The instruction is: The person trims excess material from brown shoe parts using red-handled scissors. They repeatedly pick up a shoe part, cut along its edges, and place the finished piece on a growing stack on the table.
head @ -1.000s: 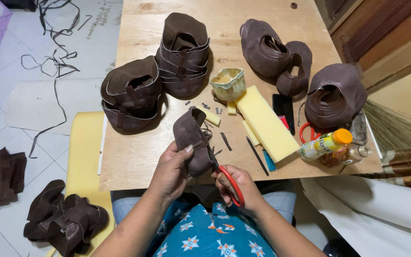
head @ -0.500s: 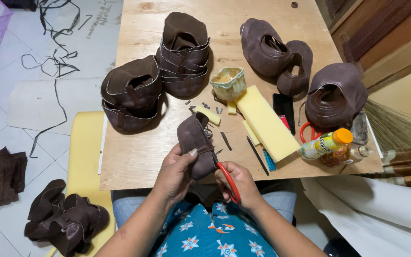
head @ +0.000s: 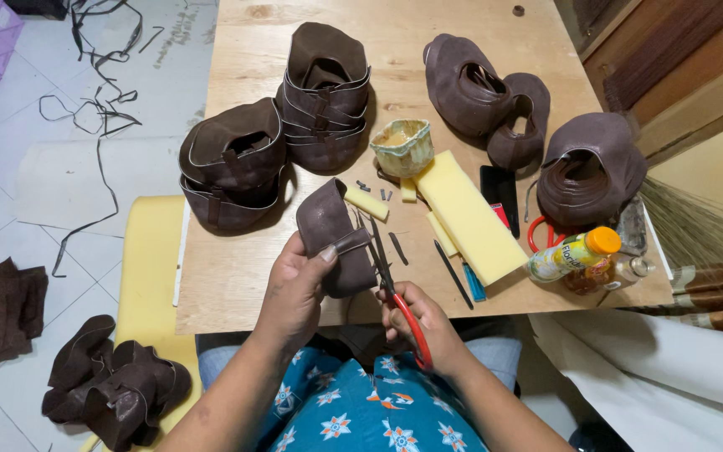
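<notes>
on the floor at far left lies a pile of brown leather pieces. on the wooden table sit stacked brown leather uppers. the left hand pinches a brown leather piece just above the table's near edge, thumb on its folded strap, fingers curled behind. the right hand is closed through the red handles of the scissors, whose blades touch the piece's right edge. further right lie a yellow foam block, a bottle with an orange cap and another leather upper.
</notes>
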